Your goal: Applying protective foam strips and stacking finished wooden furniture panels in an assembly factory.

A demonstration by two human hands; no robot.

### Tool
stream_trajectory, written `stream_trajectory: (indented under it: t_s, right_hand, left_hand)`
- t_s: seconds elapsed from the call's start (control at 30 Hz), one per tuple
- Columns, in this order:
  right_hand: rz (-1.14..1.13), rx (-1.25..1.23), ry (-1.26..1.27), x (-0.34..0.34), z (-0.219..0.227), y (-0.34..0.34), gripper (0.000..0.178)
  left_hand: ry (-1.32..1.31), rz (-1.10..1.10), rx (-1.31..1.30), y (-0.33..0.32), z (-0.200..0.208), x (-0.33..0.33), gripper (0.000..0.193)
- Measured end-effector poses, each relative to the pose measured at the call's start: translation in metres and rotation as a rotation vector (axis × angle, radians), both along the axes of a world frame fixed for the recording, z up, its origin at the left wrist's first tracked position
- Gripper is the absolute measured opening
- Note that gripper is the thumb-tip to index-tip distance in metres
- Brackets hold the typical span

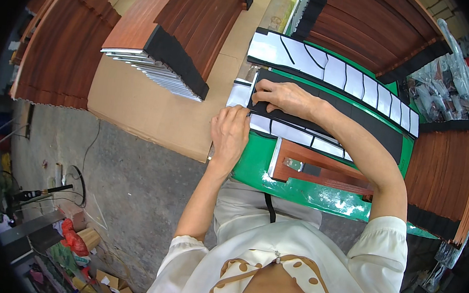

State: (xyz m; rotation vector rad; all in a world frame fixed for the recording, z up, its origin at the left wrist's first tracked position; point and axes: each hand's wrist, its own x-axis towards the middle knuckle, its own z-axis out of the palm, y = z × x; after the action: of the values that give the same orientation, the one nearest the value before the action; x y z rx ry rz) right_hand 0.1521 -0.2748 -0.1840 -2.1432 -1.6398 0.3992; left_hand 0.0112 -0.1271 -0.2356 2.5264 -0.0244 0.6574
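Note:
A long flat black panel [368,127] lies in front of me, its left end under my hands. My left hand [230,132] is closed at that end's near corner, fingers bent together over the edge. With fingers curled in a pinch, my right hand [285,98] presses down on the same end; its fingertips hide whatever is between them. Beyond the panel runs a row of white-faced strips [334,71] with black edges. More white-faced strips [290,133] lie on the near side, partly covered by my right forearm.
Under these is a glossy green tabletop [318,197]; a reddish-brown wood-look piece [321,170] rests near its front edge. Cardboard [154,121] covers the surface to the left, bearing a stack of brown boards [200,28]. Other board stacks [441,174] stand right and behind, near clear plastic bags [437,91].

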Motion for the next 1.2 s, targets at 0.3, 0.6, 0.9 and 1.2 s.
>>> stream_trajectory:
  t_s: [0.3,0.6,0.9,1.2]
  right_hand:
    - [-0.040,0.022,-0.040,-0.003,-0.002,-0.003,0.032]
    - [-0.087,0.025,-0.034,-0.006,-0.007,-0.007,0.033]
    - [-0.104,0.054,-0.024,-0.007,-0.006,-0.009,0.033]
    - [-0.119,0.066,0.009,-0.007,-0.007,-0.010,0.031]
  left_hand:
    - [0.094,0.029,0.031,-0.006,0.016,0.001,0.025]
    - [0.118,0.125,-0.215,-0.018,0.012,0.013,0.021]
    - [0.168,0.140,-0.269,-0.020,0.013,0.015,0.017]
    - [0.144,0.175,-0.224,-0.017,0.004,0.017,0.017]
